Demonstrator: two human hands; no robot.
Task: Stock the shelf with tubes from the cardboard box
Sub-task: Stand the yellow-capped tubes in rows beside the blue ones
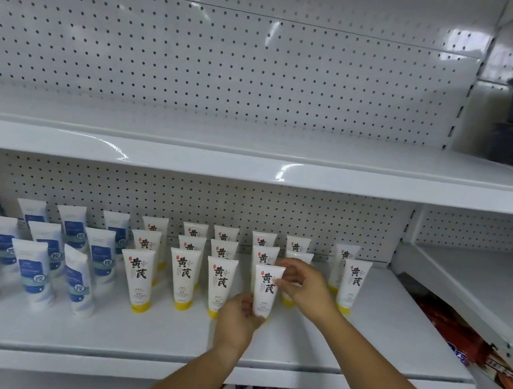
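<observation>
Both hands are clamped on one white plastic tube with black characters and a yellow cap (265, 289), standing cap-down on the white metal shelf (293, 348). The left hand (237, 320) grips its lower part near the cap; the right hand (304, 287) pinches its upper right edge. Left of the hands stand more yellow-capped white tubes (182, 278) in rows, and further left white tubes with blue labels (33, 275). Just beyond the right hand another yellow-capped tube (353, 283) stands upright.
</observation>
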